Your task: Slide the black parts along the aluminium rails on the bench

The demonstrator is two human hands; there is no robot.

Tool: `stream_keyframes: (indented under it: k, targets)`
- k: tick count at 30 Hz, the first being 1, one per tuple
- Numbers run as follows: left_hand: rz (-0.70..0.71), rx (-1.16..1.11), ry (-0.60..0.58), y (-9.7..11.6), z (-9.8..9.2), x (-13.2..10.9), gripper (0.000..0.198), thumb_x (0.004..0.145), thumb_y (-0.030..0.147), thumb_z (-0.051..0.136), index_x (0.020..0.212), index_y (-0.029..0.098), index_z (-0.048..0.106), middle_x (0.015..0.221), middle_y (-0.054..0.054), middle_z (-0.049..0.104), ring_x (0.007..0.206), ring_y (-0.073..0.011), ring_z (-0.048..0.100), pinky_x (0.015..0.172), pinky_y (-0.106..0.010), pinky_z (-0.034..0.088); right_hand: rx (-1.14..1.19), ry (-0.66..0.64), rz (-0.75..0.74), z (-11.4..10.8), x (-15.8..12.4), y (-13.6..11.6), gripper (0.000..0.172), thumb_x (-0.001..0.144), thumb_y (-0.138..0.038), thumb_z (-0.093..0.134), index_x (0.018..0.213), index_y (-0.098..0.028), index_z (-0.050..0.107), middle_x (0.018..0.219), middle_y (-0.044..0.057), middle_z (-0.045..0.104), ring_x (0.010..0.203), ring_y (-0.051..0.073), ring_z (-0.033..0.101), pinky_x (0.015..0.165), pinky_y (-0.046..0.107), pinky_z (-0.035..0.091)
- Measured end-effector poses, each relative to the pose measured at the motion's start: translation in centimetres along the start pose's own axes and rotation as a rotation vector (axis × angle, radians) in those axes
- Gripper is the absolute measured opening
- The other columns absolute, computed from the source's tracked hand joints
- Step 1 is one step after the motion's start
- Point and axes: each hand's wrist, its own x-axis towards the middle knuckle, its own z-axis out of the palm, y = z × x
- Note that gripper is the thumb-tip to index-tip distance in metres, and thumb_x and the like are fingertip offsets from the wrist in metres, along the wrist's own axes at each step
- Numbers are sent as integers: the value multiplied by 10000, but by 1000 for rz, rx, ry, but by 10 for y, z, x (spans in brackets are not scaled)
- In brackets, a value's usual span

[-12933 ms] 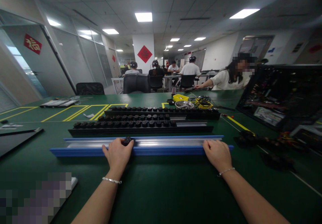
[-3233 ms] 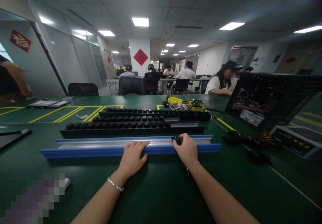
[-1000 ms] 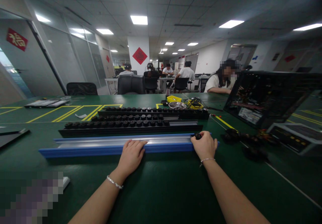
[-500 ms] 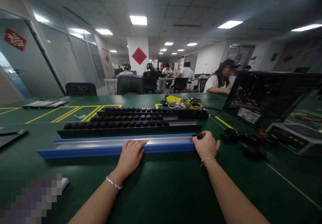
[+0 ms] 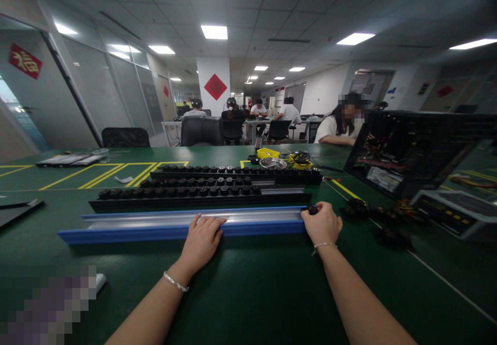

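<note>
A long blue rail [image 5: 135, 229] with a silver channel lies across the green table in front of me. My left hand [image 5: 202, 241] rests flat on its front edge near the middle, fingers spread. My right hand [image 5: 322, 226] is at the rail's right end, fingers curled around a small black knob-like part [image 5: 312, 210]. Behind the blue rail lie three black rails [image 5: 194, 194] lined with several of the same black parts.
An open black computer case [image 5: 411, 148] stands at the right, with loose black parts [image 5: 388, 234] on the table before it. A yellow tray [image 5: 267, 152] and metal bowl [image 5: 274, 162] sit at the back. Other people sit at far desks. A blurred patch covers the lower left.
My right hand has slid the black part rightward along the blue rail to its right end. The left hand has stayed on the rail's middle.
</note>
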Motion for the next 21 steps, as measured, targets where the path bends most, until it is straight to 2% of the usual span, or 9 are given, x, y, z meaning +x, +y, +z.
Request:
stream_keyframes:
  k: [5, 12, 21]
  targets:
    - [5, 2, 10, 0, -1, 0, 297, 848, 245, 399, 1098, 295, 551, 998, -6, 652, 978, -182, 547, 1066, -496, 141, -37, -15, 6, -3, 3, 1, 337, 672, -321, 504, 969, -163, 492, 901, 98, 606, 882, 253, 544, 836, 373, 331]
    - [5, 2, 7, 1, -2, 0, 297, 829, 236, 427, 1093, 295, 550, 1003, -3, 650, 988, -181, 547, 1066, -489, 152, -32, -9, 27, -1, 8, 6, 344, 671, -331, 519, 970, -162, 503, 912, 106, 602, 842, 250, 545, 737, 335, 364]
    - [12, 12, 8, 0, -1, -1, 312, 823, 228, 423, 1103, 293, 543, 996, -3, 651, 985, -184, 546, 1072, -494, 132, 64, 16, 69, 0, 14, 19, 346, 673, -339, 513, 971, -165, 497, 936, 108, 569, 866, 249, 506, 714, 327, 374]
